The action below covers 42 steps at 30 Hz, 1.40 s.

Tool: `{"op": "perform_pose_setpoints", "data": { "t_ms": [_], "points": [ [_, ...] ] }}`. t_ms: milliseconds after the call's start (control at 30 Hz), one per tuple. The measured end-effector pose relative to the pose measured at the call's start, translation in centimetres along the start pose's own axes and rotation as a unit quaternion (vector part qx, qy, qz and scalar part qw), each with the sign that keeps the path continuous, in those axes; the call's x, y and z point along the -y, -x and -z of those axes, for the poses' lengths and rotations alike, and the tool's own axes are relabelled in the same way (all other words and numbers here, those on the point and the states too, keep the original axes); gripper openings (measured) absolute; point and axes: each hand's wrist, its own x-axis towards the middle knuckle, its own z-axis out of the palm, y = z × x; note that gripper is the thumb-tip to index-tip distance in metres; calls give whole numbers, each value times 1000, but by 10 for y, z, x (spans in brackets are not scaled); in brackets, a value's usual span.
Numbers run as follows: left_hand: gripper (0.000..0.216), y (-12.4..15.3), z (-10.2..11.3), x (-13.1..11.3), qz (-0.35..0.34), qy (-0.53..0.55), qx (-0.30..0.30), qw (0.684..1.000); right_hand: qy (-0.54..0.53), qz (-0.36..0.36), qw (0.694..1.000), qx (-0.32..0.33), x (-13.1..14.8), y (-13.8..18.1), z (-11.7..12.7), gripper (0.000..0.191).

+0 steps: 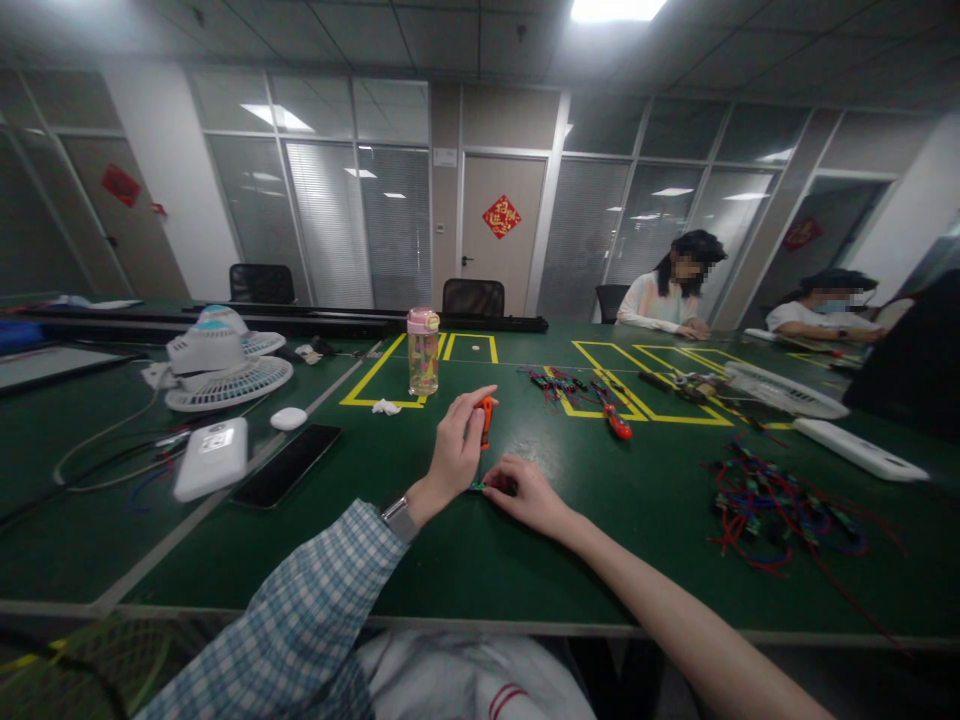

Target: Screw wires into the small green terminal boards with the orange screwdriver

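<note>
Checked sleeve [311, 590] nearest; left hand [454, 442] grips orange-handled tool [486, 424] upright, right hand [531, 496] pinches small green board [477, 488], seemingly steadying it.

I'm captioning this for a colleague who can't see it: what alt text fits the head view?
A person's left hand holds an orange-handled tool upright over a small green piece touched by the right hand on a green table. Tangled wires lie to the right; a pink-lidded bottle stands beyond.
</note>
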Motion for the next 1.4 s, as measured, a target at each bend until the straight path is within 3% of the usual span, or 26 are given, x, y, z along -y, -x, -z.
{"op": "perform_pose_setpoints", "data": {
  "t_ms": [233,467,667,867,1100,1300,1400],
  "points": [
    [18,-2,0,-2,-26,-47,-77,996,0,4,1000,-2,-1,0,-1,5],
    [28,-1,0,0,-8,-9,-44,999,-3,7,1000,-3,-3,0,-1,6],
    [21,-1,0,-2,-33,-47,-82,995,2,1,1000,0,1,-1,0,5],
    [17,-2,-1,0,-31,-32,-80,996,0,5,1000,-1,-1,0,0,5],
    [28,1,0,0,20,26,-28,999,-8,6,1000,1,-4,0,-1,5],
    [19,-1,0,-1,-19,-29,-77,996,-2,-1,1000,0,-2,0,-1,5],
    [17,-3,0,-2,-21,-27,-74,997,0,-2,1000,1,-1,-1,0,5]
  ]
}}
